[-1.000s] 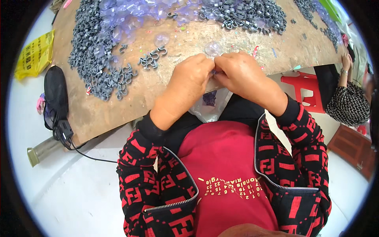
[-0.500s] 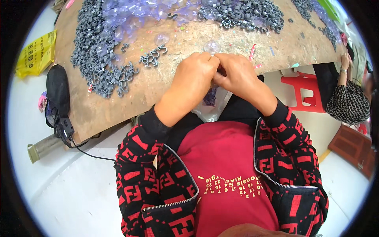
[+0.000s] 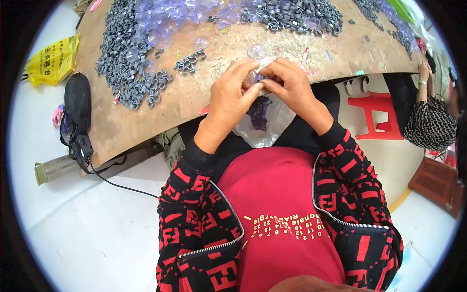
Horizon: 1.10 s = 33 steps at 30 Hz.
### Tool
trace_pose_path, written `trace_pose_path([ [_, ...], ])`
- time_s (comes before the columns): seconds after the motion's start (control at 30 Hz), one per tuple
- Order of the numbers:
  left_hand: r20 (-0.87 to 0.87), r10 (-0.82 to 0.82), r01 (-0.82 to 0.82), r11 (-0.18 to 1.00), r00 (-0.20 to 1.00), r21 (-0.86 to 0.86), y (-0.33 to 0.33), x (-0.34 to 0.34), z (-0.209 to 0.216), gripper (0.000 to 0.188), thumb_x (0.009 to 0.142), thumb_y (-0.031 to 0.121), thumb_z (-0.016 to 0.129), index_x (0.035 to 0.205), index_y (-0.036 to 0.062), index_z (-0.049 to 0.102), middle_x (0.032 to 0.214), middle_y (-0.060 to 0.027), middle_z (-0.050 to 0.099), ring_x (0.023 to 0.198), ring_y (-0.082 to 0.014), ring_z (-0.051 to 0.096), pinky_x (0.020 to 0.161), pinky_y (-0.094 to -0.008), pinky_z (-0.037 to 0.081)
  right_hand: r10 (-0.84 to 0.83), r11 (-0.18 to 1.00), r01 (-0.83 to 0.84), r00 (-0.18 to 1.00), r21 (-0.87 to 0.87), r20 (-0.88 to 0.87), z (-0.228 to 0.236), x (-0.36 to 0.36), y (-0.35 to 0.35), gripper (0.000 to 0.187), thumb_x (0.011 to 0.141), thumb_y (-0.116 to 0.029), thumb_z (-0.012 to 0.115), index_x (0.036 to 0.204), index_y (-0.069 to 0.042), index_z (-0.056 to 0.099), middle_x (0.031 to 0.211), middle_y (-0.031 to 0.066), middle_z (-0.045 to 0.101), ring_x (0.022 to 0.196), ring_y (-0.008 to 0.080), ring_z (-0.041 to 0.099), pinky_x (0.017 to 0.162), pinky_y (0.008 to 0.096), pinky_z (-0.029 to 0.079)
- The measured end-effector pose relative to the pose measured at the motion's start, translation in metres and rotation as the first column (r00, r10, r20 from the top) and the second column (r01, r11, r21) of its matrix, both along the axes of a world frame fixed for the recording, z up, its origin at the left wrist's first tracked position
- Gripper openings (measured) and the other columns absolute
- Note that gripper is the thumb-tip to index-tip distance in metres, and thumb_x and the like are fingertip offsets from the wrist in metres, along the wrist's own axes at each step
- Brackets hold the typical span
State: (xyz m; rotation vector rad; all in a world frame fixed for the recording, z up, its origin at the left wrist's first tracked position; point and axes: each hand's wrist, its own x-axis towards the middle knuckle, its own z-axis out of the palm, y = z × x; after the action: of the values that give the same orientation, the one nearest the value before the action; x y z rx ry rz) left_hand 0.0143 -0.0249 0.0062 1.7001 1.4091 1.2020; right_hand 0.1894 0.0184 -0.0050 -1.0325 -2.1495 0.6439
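Observation:
My left hand [image 3: 232, 95] and my right hand [image 3: 293, 88] meet at the table's near edge. Between their pinched fingertips is a small translucent purple plastic piece [image 3: 259, 78], probably a suction cup, partly covered by the fingers. Just beyond them a clear suction cup [image 3: 257, 51] lies on the wooden table [image 3: 214, 53]. Under my hands, over my lap, hangs a clear plastic bag [image 3: 282, 119] with dark purple pieces [image 3: 260, 114] in it. To the left of my hands sits a small cluster of grey plastic hooks [image 3: 189, 62].
Grey hooks [image 3: 119, 53] are heaped at the left, more [image 3: 296, 17] at the far middle, beside translucent purple suction cups [image 3: 180, 19]. A yellow bag [image 3: 53, 61] and black pouch [image 3: 78, 102] are left of the table. Rightward stand a red stool [image 3: 374, 114] and another person [image 3: 432, 124].
My hands have tipped and drawn apart slightly, so the purple piece between the fingertips now shows. More of the plastic bag below is visible. The whole view has shifted a little.

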Motion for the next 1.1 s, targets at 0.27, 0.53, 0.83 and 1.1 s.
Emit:
trace_pose_path([
  [0.27,-0.289,-0.097,0.168,0.958,0.953,0.233,0.024,-0.013,-0.006,0.019,0.076,0.005,0.067,0.094,0.0039,0.063,0.085,-0.0121,0.061,0.076,-0.0321,0.061,0.065,-0.0386,0.048,0.109,0.994,-0.109,0.994,0.020,-0.021,0.002,0.006,0.016,0.020,0.075,-0.009,0.073,0.094,-0.004,0.066,0.081,0.0065,0.057,0.073,0.0209,0.055,0.064,0.0306,0.045],
  [0.53,-0.383,-0.255,0.364,0.898,0.888,0.246,0.042,-0.019,0.002,0.013,0.076,0.003,0.066,0.088,0.0019,0.060,0.080,-0.0130,0.059,0.077,-0.0330,0.059,0.066,-0.0382,0.047,0.128,0.971,-0.139,0.989,0.194,0.069,-0.003,0.013,0.023,0.022,0.073,-0.012,0.075,0.093,-0.006,0.067,0.082,0.0073,0.060,0.078,0.0256,0.057,0.069,0.0339,0.046],
  [0.83,-0.318,-0.255,0.326,0.925,0.913,0.195,0.034,-0.018,-0.002,0.017,0.078,0.003,0.066,0.095,0.0011,0.061,0.086,-0.0141,0.060,0.077,-0.0311,0.061,0.067,-0.0354,0.049,0.127,0.992,-0.128,0.992,-0.004,-0.018,0.008,0.008,0.017,0.020,0.075,-0.010,0.074,0.093,-0.005,0.066,0.080,0.0070,0.058,0.076,0.0246,0.056,0.069,0.0332,0.046],
  [1.1,-0.213,-0.202,0.217,0.975,0.956,0.048,0.028,-0.015,0.002,0.021,0.078,0.004,0.068,0.098,0.0009,0.062,0.086,-0.0122,0.060,0.074,-0.0258,0.062,0.066,-0.0323,0.049,0.123,0.990,-0.120,0.992,0.068,-0.033,0.007,0.006,0.019,0.017,0.076,-0.009,0.072,0.091,-0.006,0.065,0.079,0.0065,0.057,0.074,0.0234,0.056,0.067,0.0326,0.044],
])
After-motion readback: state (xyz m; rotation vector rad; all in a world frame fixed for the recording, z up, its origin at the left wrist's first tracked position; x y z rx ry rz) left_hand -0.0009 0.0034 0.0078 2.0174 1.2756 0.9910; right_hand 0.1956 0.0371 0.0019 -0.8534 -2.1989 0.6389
